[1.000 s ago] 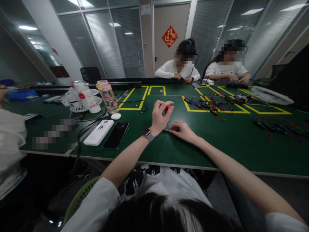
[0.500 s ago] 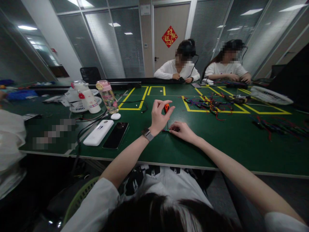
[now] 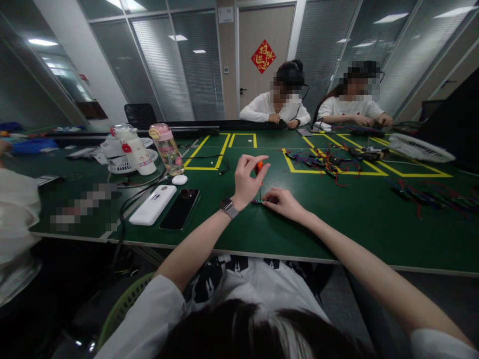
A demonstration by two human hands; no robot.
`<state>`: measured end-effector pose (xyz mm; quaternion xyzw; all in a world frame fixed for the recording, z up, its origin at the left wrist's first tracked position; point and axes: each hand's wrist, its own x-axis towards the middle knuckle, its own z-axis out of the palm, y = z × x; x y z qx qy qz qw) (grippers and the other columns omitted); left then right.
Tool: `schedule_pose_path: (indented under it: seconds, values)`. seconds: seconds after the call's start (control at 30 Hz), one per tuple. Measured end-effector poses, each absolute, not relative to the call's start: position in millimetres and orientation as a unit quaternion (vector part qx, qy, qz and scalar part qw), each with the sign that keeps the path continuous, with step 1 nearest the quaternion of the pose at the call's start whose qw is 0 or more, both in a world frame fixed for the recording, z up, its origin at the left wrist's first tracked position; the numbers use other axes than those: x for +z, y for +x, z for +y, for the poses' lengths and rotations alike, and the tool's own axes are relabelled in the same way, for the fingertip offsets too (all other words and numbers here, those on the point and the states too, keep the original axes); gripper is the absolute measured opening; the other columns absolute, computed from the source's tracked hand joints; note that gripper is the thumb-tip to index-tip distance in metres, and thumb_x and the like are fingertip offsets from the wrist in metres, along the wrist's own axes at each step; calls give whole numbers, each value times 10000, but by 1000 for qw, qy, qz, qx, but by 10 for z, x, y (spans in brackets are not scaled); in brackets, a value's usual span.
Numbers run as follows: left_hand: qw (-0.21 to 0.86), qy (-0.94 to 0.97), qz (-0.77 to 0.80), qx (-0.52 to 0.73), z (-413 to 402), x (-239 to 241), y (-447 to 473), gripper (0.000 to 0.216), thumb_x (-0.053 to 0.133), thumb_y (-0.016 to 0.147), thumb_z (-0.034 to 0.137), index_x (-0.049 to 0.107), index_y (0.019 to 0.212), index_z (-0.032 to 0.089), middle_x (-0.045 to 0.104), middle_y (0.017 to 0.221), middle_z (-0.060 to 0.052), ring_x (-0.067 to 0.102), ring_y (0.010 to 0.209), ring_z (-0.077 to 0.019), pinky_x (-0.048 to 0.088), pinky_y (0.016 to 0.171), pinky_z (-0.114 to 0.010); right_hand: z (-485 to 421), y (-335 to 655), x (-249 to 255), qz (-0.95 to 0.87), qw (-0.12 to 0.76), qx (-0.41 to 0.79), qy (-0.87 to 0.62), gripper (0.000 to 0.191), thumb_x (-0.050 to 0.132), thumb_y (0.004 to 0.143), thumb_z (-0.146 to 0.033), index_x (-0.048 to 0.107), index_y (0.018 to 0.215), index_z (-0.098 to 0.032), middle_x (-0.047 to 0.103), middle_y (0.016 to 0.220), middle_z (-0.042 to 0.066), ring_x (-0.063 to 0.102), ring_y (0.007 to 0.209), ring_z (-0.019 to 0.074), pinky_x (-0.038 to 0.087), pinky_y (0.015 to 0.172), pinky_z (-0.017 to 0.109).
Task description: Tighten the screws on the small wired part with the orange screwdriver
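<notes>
My left hand [image 3: 247,180] is raised over the green table [image 3: 337,219], its fingers pinched round the orange handle of a small screwdriver [image 3: 258,168] that stands upright. The shaft runs down to a small dark part [image 3: 259,201] lying on the table. My right hand [image 3: 285,201] lies low on the table, fingers closed on that part and pressing it down. A watch sits on my left wrist.
A white power bank [image 3: 152,204] and a black phone [image 3: 180,208] lie to the left, with two bottles [image 3: 166,148] and a white fan behind. Bundles of coloured wires [image 3: 325,162] lie in yellow-taped squares. Two people sit across the table, another person's sleeve at far left.
My left hand's fingers have shifted slightly round the screwdriver handle, turning it. My right hand and the part have stayed in place.
</notes>
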<state>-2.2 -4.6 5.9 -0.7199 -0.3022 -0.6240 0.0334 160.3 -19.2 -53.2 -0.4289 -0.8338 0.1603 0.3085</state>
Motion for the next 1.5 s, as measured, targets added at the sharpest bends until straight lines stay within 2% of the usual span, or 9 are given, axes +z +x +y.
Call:
schedule_pose_path:
  seconds: [0.23,0.4,0.53,0.63,0.77,0.87,1.1,1.33,1.5]
  values:
    - [-21,-741,-278,-612,-17,36,-22,340,299,993,228,518,1253,223,578,1050,-56,553,984,-133,462,868,-285,-164,1617,-561,-836,309,163,-424,110,616,798,-238,686,827,-158,608,777,42,557,643,139,439,610,265]
    - [-7,-741,-282,-610,-22,50,-18,278,408,969,246,531,1217,214,599,990,-45,565,913,-135,475,831,-288,-169,1614,-558,-834,312,166,-423,111,616,797,-238,685,826,-157,614,780,46,559,642,141,442,605,266]
    - [29,-730,-297,-615,-40,54,-11,233,542,911,319,602,1110,214,515,871,-21,522,811,-125,474,760,-266,-179,1609,-547,-834,311,159,-427,102,618,797,-228,684,819,-154,602,763,40,556,644,139,440,610,262]
    - [27,-728,-307,-612,-46,47,-15,237,479,940,337,611,1108,235,479,883,-23,511,817,-125,471,764,-266,-181,1608,-543,-833,309,157,-431,96,624,794,-222,683,819,-150,593,756,35,555,644,134,439,608,256]
    - [-13,-753,-287,-592,-38,42,-24,343,309,990,227,516,1263,248,506,1024,-48,525,931,-129,461,831,-269,-180,1609,-541,-834,309,159,-428,98,621,796,-224,683,818,-152,596,764,35,559,642,133,444,613,258]
    - [-27,-763,-279,-583,-24,37,-21,365,297,987,197,468,1305,247,532,1069,-53,531,974,-137,456,856,-274,-183,1610,-537,-835,309,163,-426,106,617,800,-232,686,822,-154,601,775,40,562,647,137,449,619,263]
    - [5,-733,-316,-603,-40,40,-14,229,504,922,285,565,1131,216,508,952,-44,531,866,-151,475,799,-294,-186,1608,-536,-834,310,164,-427,113,614,804,-243,688,831,-161,606,774,38,559,640,133,456,621,262]
    - [-24,-744,-275,-608,-66,73,-15,246,347,987,258,557,1104,205,607,998,-47,580,930,-141,476,818,-286,-191,1605,-526,-835,305,157,-430,102,620,798,-226,682,825,-150,597,773,39,559,648,135,445,618,260]
    - [13,-721,-292,-628,-57,67,-18,176,537,912,337,623,997,208,550,856,-21,546,810,-133,471,745,-270,-195,1603,-522,-835,303,155,-432,109,617,804,-236,682,820,-150,595,763,35,550,638,131,438,610,257]
